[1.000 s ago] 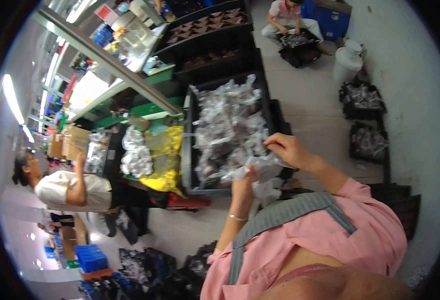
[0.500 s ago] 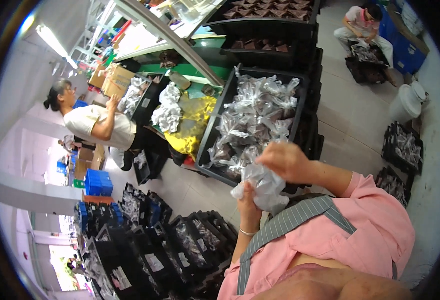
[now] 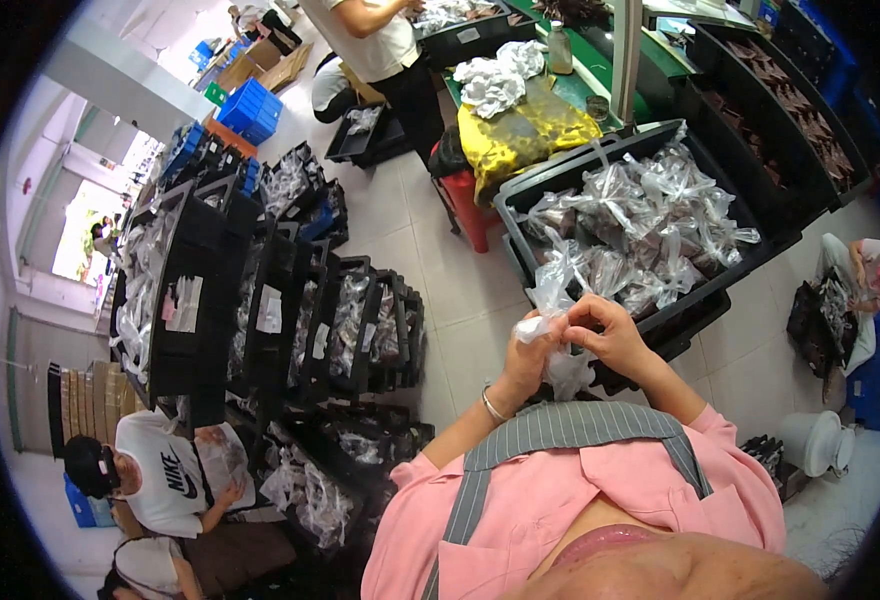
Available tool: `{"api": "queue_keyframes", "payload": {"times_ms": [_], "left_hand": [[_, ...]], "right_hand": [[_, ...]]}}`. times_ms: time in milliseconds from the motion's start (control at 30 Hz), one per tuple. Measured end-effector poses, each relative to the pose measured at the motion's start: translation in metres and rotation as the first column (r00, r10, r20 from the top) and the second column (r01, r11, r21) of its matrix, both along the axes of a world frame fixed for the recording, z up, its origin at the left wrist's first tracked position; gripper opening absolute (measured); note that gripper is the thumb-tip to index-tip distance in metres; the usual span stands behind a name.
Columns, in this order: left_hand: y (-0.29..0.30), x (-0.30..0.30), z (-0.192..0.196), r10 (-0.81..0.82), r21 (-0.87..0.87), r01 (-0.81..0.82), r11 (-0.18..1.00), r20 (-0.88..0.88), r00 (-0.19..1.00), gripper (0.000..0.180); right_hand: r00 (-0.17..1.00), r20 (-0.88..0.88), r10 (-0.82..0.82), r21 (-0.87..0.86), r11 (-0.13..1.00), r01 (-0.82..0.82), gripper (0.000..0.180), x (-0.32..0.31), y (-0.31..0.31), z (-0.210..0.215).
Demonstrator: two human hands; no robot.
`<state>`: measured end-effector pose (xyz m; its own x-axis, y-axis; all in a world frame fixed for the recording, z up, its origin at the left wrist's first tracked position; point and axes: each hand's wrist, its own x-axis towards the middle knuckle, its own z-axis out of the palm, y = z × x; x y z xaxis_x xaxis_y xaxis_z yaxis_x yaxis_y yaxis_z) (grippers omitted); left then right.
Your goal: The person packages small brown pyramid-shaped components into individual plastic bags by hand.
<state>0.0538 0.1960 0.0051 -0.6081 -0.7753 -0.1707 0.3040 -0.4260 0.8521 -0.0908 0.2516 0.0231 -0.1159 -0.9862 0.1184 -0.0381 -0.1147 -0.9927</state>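
In front of my chest, my left hand (image 3: 526, 362) is closed around a bunch of clear plastic bags (image 3: 552, 285). Part of the bunch sticks up above my fingers and part hangs below them. My right hand (image 3: 608, 336) meets it from the right, its thumb and index finger pinched at the plastic near my left fingertips. The exact bit it pinches is too small to make out. Just beyond my hands stands a black crate (image 3: 508, 212), heaped with knotted clear bags (image 3: 650, 222) that hold dark parts.
Stacked black crates (image 3: 195, 350) of bagged parts fill the left side. A yellow and black cloth (image 3: 520, 140) lies over a red stool (image 3: 470, 210) beyond my crate. Dark brown parts fill trays (image 3: 790, 110) at far right. Co-workers stand or sit around, one in white (image 3: 160, 470).
The view has swung, so the crate now sits farther right and more stacks show at left. My right hand, blurred and raised before, has come down to my left fingers.
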Motion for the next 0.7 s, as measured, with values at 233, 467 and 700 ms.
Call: {"api": "queue_keyframes", "payload": {"times_ms": [233, 467, 700], "left_hand": [[-0.032, -0.001, -0.017, -0.150, -0.142, 0.151, 0.978, 0.022, 0.989, 0.022], [-0.077, -0.007, -0.008, -0.264, 0.064, 0.284, 0.957, -0.219, 0.939, 0.021], [-0.099, -0.009, -0.017, -0.223, 0.336, 0.388, 0.858, -0.436, 0.872, 0.017]], "right_hand": [[0.980, -0.032, -0.194, -0.094, 0.977, 0.190, 0.009, 0.006, -0.005, -0.010], [0.784, 0.381, -0.490, 0.034, 0.855, 0.518, 0.015, -0.016, -0.006, -0.007], [0.468, 0.792, -0.392, 0.153, 0.869, 0.470, 0.014, -0.018, -0.005, -0.016]]}}
